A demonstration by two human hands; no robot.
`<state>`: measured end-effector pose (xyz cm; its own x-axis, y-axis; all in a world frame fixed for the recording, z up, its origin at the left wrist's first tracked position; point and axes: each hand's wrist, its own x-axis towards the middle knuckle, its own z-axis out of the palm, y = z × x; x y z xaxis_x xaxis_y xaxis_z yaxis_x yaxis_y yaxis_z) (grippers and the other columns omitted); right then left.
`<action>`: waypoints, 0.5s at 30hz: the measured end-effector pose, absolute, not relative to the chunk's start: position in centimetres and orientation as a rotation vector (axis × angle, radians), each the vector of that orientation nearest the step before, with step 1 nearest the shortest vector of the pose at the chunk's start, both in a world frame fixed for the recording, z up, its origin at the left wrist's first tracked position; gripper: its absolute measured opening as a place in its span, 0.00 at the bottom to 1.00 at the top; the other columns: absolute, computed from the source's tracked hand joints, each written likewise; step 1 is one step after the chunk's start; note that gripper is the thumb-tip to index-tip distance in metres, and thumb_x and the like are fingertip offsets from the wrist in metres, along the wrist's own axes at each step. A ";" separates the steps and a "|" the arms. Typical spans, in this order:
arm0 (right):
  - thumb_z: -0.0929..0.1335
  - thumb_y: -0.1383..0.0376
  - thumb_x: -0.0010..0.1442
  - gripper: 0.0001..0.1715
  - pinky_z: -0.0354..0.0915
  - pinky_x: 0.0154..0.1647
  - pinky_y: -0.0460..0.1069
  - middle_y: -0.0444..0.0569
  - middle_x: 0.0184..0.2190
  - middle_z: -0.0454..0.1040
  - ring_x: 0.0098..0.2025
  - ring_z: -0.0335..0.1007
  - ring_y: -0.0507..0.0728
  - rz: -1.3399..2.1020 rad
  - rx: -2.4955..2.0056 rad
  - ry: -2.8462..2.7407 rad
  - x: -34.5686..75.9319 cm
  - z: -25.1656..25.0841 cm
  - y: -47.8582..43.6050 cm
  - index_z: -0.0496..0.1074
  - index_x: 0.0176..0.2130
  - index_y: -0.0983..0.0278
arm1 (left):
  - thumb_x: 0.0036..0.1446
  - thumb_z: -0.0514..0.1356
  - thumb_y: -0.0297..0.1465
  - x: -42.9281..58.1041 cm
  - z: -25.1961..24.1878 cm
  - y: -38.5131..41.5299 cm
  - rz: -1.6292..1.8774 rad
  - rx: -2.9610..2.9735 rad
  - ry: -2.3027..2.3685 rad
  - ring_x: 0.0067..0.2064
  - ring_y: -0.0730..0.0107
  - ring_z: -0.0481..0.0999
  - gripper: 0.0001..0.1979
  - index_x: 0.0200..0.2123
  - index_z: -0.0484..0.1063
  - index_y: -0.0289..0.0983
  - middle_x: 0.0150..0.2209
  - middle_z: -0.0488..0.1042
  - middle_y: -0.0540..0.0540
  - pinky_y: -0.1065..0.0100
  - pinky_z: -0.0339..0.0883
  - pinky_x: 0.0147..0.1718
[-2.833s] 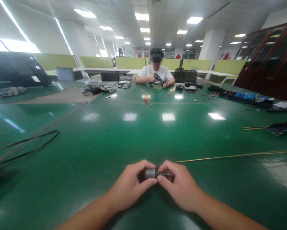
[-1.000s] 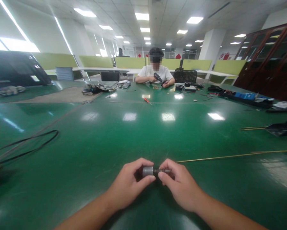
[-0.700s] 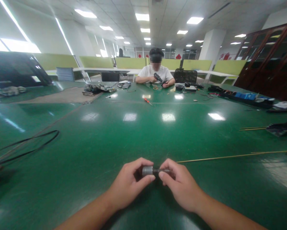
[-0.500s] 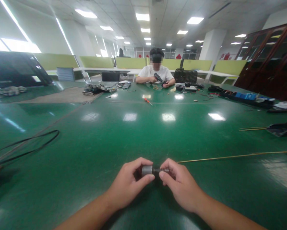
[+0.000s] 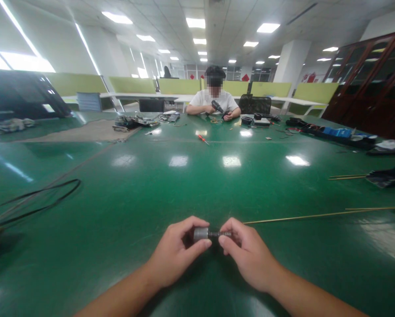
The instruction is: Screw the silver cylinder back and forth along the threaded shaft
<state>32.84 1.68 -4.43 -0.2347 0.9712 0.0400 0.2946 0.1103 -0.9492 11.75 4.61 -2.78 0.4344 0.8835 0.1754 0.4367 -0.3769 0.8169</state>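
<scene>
My left hand (image 5: 176, 248) is closed around a short grey metal cylinder (image 5: 201, 233), thumb below and fingers above. A thin dark shaft (image 5: 214, 234) runs from the cylinder's right end toward my right hand (image 5: 246, 251). The thumb and fingers of that hand pinch the shaft's far end, and its tip is partly covered. Both hands are low over the green table (image 5: 144, 193). I cannot tell whether cylinder and shaft are one piece. A thin brass-coloured rod (image 5: 293, 218) lies just beyond my right hand.
A black cable loop (image 5: 57, 200) lies on the left. Across the table sits a person (image 5: 213, 99) holding a power drill (image 5: 217, 106). An orange-handled screwdriver (image 5: 202, 138) lies mid-table. More brass rods (image 5: 347, 177) and a long black tray (image 5: 345, 137) are on the right.
The cylinder and my left hand have shifted slightly left. A little more of the dark shaft shows between my hands. My right hand has hardly moved.
</scene>
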 end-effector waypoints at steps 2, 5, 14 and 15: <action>0.65 0.62 0.66 0.08 0.57 0.31 0.47 0.41 0.26 0.70 0.30 0.66 0.53 1.152 -1.258 -1.644 32.8 -4.6 1.7 0.69 0.35 0.63 | 0.58 0.64 0.35 11.8 -2.7 4.6 0.812 1.980 1.110 0.34 0.66 0.75 0.10 0.43 0.76 0.40 0.33 0.77 0.51 0.69 0.64 0.35; 0.65 0.62 0.65 0.07 0.57 0.31 0.47 0.41 0.26 0.70 0.30 0.66 0.53 1.158 -1.260 -1.645 32.9 -4.7 1.7 0.69 0.36 0.63 | 0.58 0.64 0.35 11.8 -2.8 4.6 0.814 1.983 1.111 0.34 0.67 0.74 0.10 0.42 0.76 0.40 0.33 0.77 0.52 0.70 0.63 0.34; 0.65 0.62 0.66 0.07 0.57 0.31 0.47 0.41 0.26 0.70 0.30 0.66 0.53 1.155 -1.266 -1.649 32.9 -4.5 1.7 0.69 0.36 0.63 | 0.58 0.64 0.35 11.7 -2.9 4.6 0.808 1.986 1.097 0.34 0.67 0.74 0.10 0.43 0.76 0.40 0.32 0.76 0.52 0.69 0.64 0.35; 0.65 0.62 0.66 0.07 0.58 0.31 0.47 0.41 0.26 0.70 0.30 0.66 0.53 1.157 -1.268 -1.647 32.9 -4.4 1.8 0.69 0.36 0.63 | 0.58 0.64 0.35 11.7 -2.9 4.7 0.808 1.987 1.099 0.34 0.67 0.74 0.10 0.43 0.76 0.39 0.32 0.77 0.52 0.69 0.64 0.35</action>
